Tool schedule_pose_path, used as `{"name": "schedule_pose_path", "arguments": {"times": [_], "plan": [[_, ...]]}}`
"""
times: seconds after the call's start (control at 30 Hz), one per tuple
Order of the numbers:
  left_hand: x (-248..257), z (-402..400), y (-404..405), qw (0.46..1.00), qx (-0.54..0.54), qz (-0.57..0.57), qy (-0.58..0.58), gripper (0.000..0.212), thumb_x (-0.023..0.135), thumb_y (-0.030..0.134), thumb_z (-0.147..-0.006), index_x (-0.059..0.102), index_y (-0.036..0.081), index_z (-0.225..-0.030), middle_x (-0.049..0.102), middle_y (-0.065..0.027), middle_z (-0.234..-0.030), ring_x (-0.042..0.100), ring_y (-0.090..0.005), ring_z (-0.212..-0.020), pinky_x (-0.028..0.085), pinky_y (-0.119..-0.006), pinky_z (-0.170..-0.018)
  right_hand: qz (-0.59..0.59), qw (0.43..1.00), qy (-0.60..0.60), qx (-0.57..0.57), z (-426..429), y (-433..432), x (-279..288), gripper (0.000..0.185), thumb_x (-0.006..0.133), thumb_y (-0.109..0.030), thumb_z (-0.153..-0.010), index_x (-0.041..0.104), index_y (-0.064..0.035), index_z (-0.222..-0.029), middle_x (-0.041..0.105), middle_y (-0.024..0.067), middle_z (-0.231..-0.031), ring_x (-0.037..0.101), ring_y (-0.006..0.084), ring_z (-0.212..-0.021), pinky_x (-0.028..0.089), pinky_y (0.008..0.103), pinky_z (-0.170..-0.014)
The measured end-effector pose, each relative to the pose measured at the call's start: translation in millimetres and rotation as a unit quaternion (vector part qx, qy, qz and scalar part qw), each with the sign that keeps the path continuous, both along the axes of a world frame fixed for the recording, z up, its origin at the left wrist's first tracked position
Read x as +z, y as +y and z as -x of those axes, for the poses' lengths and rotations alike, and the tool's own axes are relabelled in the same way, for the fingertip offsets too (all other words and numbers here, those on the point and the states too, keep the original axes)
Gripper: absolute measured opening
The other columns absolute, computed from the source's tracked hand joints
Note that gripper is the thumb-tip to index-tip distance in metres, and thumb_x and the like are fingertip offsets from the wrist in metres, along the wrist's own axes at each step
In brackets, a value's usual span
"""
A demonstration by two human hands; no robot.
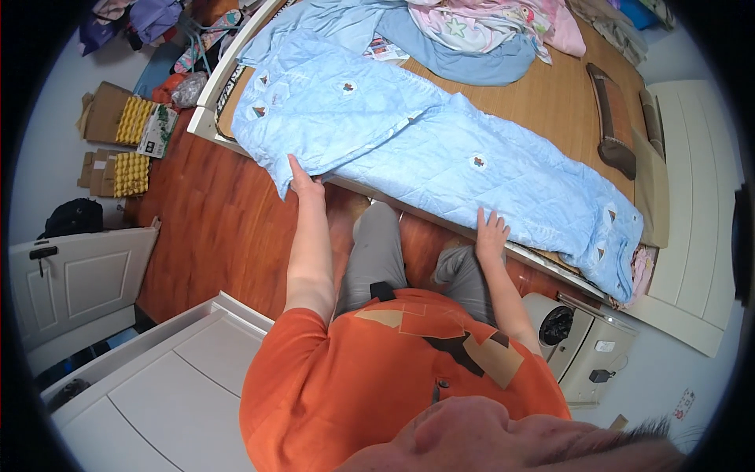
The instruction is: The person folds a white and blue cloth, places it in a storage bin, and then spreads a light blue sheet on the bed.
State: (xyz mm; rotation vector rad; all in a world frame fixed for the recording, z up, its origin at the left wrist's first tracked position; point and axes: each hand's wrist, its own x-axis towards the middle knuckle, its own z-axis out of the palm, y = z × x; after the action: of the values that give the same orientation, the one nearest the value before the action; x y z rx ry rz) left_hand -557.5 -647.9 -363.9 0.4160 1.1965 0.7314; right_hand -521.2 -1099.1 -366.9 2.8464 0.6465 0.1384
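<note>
A light blue quilted blanket (413, 153) with small printed patches lies along the near side of the bed. At its left end, a layer is folded over, with a slanting edge running across. My left hand (308, 182) grips the blanket's near edge by that fold; the thumb lies on top and the other fingers are mostly hidden under the cloth. Farther right, my right hand (492, 236) rests on the blanket's near edge with its fingers spread. The blanket's right end droops in creases near the headboard (687, 194).
A woven mat (519, 100) covers the bed. Rumpled blue bedding (472, 59) and a pink-and-white cloth (472, 23) lie at the far side, a brown pillow (610, 118) at right. A bin (542, 315) and bedside cabinet (596, 348) stand right; cartons (106, 112) stand left.
</note>
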Motion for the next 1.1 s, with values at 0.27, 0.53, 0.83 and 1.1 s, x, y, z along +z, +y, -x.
{"name": "schedule_pose_path", "arguments": {"times": [0.27, 0.53, 0.83, 1.1], "plan": [[31, 10, 25, 0.881, -0.001, -0.348, 0.322, 0.055, 0.054, 0.037, -0.088, 0.059, -0.017, -0.097, 0.062, -0.0295, -0.1, 0.06, -0.0379, -0.093, 0.046, -0.042, -0.083, -0.034, 0.999, -0.021, -0.016, -63, -42, 37, 0.02, 0.052, -0.01, -0.077, 0.066, -0.0143, -0.091, 0.058, 0.0056, -0.083, 0.055, 0.0255, -0.083, 0.041, 0.0425, -0.074], [98, 44, 78, 0.554, -0.022, -0.733, 0.394, 0.039, 0.057, 0.027, -0.086, 0.059, -0.005, -0.109, 0.057, -0.0237, -0.114, 0.05, -0.0407, -0.106, 0.035, -0.048, -0.092, -0.058, 0.997, -0.03, -0.028, -58, -57, 43, 0.021, 0.055, -0.007, -0.074, 0.066, -0.0142, -0.091, 0.058, 0.0047, -0.085, 0.054, 0.0279, -0.085, 0.044, 0.0421, -0.067], [35, 86, 84, 0.989, -0.038, 0.037, 0.139, 0.031, 0.06, 0.033, -0.084, 0.055, 0.012, -0.107, 0.06, -0.0016, -0.088, 0.056, -0.0151, -0.073, 0.044, -0.034, -0.063, -0.084, 0.996, -0.007, -0.024, -28, -65, 42, 0.012, 0.052, -0.004, -0.072, 0.06, -0.0095, -0.08, 0.056, 0.0082, -0.083, 0.052, 0.0311, -0.084, 0.043, 0.0432, -0.065], [10, 77, 121, 0.966, 0.086, -0.182, 0.164, 0.03, 0.056, 0.007, -0.076, 0.058, -0.003, -0.104, 0.063, -0.0139, -0.098, 0.062, -0.0246, -0.08, 0.053, -0.036, -0.065, -0.088, 0.994, 0.035, -0.05, -19, -67, 69, 0.023, 0.053, -0.001, -0.074, 0.064, -0.0106, -0.092, 0.058, 0.0099, -0.089, 0.056, 0.033, -0.083, 0.048, 0.0415, -0.068]]}}
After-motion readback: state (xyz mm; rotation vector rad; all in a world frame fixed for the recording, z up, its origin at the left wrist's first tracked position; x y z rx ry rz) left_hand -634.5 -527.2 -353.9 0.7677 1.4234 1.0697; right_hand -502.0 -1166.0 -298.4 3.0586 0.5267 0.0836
